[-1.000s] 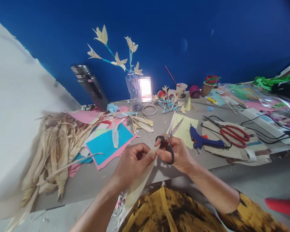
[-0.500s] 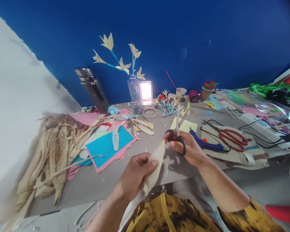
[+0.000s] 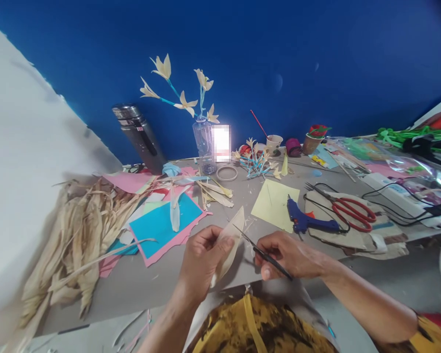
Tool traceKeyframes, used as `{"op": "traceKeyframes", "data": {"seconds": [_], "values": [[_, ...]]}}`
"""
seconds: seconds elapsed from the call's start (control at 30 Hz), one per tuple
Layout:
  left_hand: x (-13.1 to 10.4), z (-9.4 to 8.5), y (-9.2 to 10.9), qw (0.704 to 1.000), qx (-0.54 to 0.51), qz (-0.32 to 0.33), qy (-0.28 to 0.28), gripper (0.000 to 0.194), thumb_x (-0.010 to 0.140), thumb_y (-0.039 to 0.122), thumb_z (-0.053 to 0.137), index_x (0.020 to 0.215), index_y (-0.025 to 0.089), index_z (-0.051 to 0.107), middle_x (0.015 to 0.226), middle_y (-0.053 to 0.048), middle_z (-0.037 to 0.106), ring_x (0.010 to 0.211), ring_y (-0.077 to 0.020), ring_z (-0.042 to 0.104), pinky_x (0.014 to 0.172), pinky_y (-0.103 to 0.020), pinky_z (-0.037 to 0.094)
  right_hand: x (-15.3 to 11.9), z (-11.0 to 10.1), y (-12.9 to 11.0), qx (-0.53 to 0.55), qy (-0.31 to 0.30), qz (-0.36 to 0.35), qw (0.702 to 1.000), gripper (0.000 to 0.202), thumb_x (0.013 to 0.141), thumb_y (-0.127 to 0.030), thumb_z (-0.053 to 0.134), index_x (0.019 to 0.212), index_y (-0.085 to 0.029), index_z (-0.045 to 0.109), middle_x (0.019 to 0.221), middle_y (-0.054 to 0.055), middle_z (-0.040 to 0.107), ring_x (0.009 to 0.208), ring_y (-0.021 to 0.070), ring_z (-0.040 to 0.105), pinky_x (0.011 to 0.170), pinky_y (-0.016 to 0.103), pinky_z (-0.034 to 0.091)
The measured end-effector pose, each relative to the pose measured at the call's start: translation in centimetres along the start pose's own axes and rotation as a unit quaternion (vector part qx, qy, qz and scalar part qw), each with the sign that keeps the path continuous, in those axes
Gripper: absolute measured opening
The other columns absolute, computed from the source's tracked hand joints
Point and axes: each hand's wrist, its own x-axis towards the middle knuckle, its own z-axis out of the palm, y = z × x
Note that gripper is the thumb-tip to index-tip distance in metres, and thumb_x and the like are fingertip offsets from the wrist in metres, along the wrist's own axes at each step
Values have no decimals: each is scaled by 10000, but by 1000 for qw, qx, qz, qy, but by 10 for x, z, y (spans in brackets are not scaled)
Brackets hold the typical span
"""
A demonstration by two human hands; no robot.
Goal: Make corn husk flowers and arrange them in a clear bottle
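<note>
Pinched between thumb and fingers of my left hand (image 3: 208, 252) is a pale dried husk piece (image 3: 237, 228), its pointed tip upward and its lower end hanging below the hand. My right hand (image 3: 286, 255) is closed round the dark handles of a pair of scissors (image 3: 266, 256). The blades point up and left, and their tips reach the right edge of the husk near its upper part. Small pale scraps lie on the grey table (image 3: 165, 289) just beyond the hands.
Dried husks (image 3: 64, 240) and blue card (image 3: 167, 225) lie at left. Behind stand a steel flask (image 3: 141, 139) and a bottle (image 3: 205, 147) of husk flowers. Yellow paper (image 3: 274, 203), a blue glue gun (image 3: 310, 221), red-handled scissors (image 3: 356, 213) and a power strip (image 3: 389, 189) are right.
My right hand has come down with the scissors, whose blades have swung from upright towards the husk. The husk's tip now shows whole, and the yellow paper is uncovered.
</note>
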Motion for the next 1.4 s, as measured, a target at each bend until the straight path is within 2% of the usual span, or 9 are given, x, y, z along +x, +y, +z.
{"op": "traceKeyframes", "data": {"seconds": [0.43, 0.77, 0.9, 1.03, 1.1, 1.17, 1.27, 1.33, 1.4], "values": [[0, -6, 0, 999, 43, -8, 4, 368, 658, 426, 846, 690, 167, 587, 545, 37, 559, 467, -80, 463, 467, -202, 319, 5, 1, -14, -14, 3, 28, 1000, 484, 646, -614, 750, 608, -161, 584, 562, -60, 386, 560, 93, 312, 488, 240, 201], [1, -14, 4, 997, 82, -9, -11, 328, 656, 400, 847, 754, 170, 634, 618, 19, 599, 536, -102, 516, 522, -217, 389, 12, 12, 7, 55, 12, 44, 997, 598, 651, -613, 796, 484, -183, 417, 472, -75, 348, 501, 75, 267, 465, 249, 165], [21, -22, 16, 994, 91, -37, -43, 461, 691, 473, 822, 1012, 165, 702, 755, -10, 644, 646, -127, 586, 591, -228, 441, 20, 12, 7, -4, 35, 42, 998, 571, 713, -648, 737, 474, -173, 527, 447, -44, 445, 480, 91, 348, 473, 253, 237], [47, -27, 29, 993, 103, -38, -36, 530, 735, 627, 698, 909, 127, 696, 881, -100, 690, 762, -195, 644, 670, -297, 493, 33, 3, 0, -109, 105, 65, 986, 571, 708, -685, 714, 497, -180, 551, 471, -26, 471, 482, 103, 373, 475, 263, 216], [47, -27, 30, 979, 198, 55, 14, 486, 780, 608, 651, 938, 150, 687, 943, -103, 689, 846, -224, 647, 710, -322, 492, 39, -1, 1, -143, 152, 76, 975, 578, 715, -690, 701, 494, -187, 519, 486, -17, 466, 498, 111, 377, 483, 270, 216], [36, -25, 24, 929, 342, 129, 57, 417, 805, 537, 657, 1020, 180, 682, 993, -89, 687, 911, -236, 629, 770, -342, 473, 42, -4, 4, -150, 191, 81, 967, 583, 732, -687, 685, 498, -193, 483, 492, -21, 436, 511, 113, 358, 493, 271, 221], [12, -20, 6, 865, 485, 112, 61, 453, 710, 415, 762, 1093, 194, 665, 1019, -90, 684, 910, -264, 613, 773, -369, 445, 41, -3, 13, -125, 212, 74, 966, 585, 742, -678, 680, 519, -199, 428, 510, -43, 378, 524, 104, 313, 497, 260, 217], [2, -17, -4, 861, 499, 89, 39, 373, 731, 349, 733, 1069, 208, 663, 879, -49, 673, 814, -241, 604, 715, -347, 427, 40, 0, 18, -103, 218, 68, 968, 586, 734, -674, 688, 530, -201, 409, 522, -51, 352, 535, 100, 294, 493, 251, 210], [4, -16, -5, 888, 452, 78, 18, 290, 781, 332, 681, 1043, 212, 656, 741, 0, 618, 706, -198, 575, 670, -318, 418, 39, 4, 22, -76, 225, 62, 969, 578, 738, -674, 685, 540, -198, 423, 534, -53, 351, 547, 99, 292, 495, 244, 211]]}}
